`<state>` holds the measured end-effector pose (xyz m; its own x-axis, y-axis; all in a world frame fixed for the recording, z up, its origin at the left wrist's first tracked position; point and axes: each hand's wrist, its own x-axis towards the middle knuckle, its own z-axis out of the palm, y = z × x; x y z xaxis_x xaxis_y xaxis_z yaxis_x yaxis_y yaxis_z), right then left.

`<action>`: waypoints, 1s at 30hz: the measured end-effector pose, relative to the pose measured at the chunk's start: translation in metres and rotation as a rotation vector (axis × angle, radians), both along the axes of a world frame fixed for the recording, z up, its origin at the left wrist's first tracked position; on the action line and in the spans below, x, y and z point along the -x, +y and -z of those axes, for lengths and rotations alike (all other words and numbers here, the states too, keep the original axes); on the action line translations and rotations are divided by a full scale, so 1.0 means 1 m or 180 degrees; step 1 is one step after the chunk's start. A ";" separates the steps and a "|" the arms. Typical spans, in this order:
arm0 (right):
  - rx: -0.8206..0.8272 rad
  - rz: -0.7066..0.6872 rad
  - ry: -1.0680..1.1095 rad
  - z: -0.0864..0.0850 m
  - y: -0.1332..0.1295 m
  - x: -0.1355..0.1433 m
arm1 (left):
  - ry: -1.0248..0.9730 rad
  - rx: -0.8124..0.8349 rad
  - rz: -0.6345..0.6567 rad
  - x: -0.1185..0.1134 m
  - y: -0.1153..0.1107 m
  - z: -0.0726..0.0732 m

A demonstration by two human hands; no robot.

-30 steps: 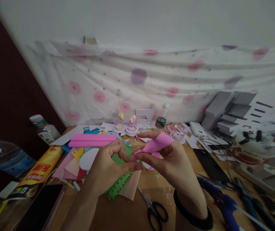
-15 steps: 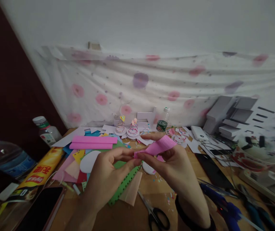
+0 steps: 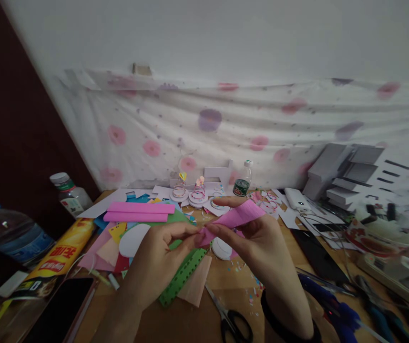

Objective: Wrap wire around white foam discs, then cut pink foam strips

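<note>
A strip of pink crepe paper point(image 3: 242, 214) is stretched between my two hands above the table. My left hand point(image 3: 165, 259) pinches its narrow, gathered end between thumb and fingers. With thumb and fingers closed on the wider part, my right hand point(image 3: 250, 245) holds the strip, its index finger pointing left above it. Below my hands lie a green strip with punched holes point(image 3: 183, 277) and a tan piece of paper point(image 3: 196, 282). Black-handled scissors point(image 3: 230, 318) rest on the table nearest me.
Pink paper rolls point(image 3: 140, 208) top a pile of coloured paper at left. Small decorated paper pieces point(image 3: 198, 195) and a bottle point(image 3: 242, 178) stand behind. A blue glue gun point(image 3: 329, 302), pliers point(image 3: 379, 305) and a black phone point(image 3: 319, 255) lie right; another phone point(image 3: 59, 309) lies left.
The gathered end of the pink strip shows more between my fingertips, and my right fingertips have shifted slightly right. Both hands keep their grip.
</note>
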<state>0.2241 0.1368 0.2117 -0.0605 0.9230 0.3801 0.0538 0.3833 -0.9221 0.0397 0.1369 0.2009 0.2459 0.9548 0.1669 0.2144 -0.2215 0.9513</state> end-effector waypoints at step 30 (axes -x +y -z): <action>0.0030 -0.0324 0.0191 -0.007 -0.004 -0.003 | -0.0603 0.0521 0.0245 -0.008 0.001 -0.003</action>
